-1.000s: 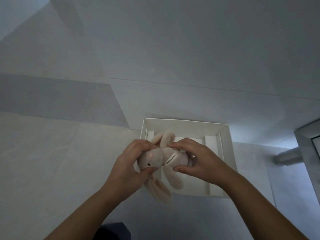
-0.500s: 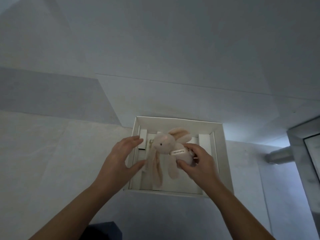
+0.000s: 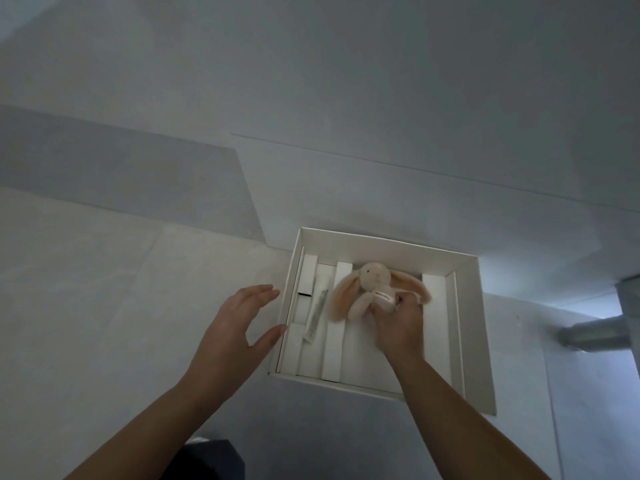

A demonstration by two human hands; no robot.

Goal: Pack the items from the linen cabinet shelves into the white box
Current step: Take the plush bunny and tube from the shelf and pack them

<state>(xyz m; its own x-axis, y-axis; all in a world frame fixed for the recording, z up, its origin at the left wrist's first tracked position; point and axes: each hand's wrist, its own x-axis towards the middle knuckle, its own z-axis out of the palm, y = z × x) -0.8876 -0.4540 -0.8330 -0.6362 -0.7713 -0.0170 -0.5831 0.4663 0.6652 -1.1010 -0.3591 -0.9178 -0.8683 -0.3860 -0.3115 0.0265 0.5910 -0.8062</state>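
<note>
Right hand (image 3: pixel 398 323) pinches plush bunny (image 3: pixel 372 291) by body, lower centre of frame, inside white box (image 3: pixel 467 341), head toward far wall. Left hand (image 3: pixel 235 337) open, empty, beside box's left wall. Advice: lay bunny flat, tuck ears inside, avoid slim wrapped stick (image 3: pixel 316 315) left of it.

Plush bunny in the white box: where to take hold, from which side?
Grip the plush bunny by the torso, from above, near side, where the right hand pinches it. It is in the white box, head away, floppy ears splayed sideways; the walls likely block a side approach.
</note>
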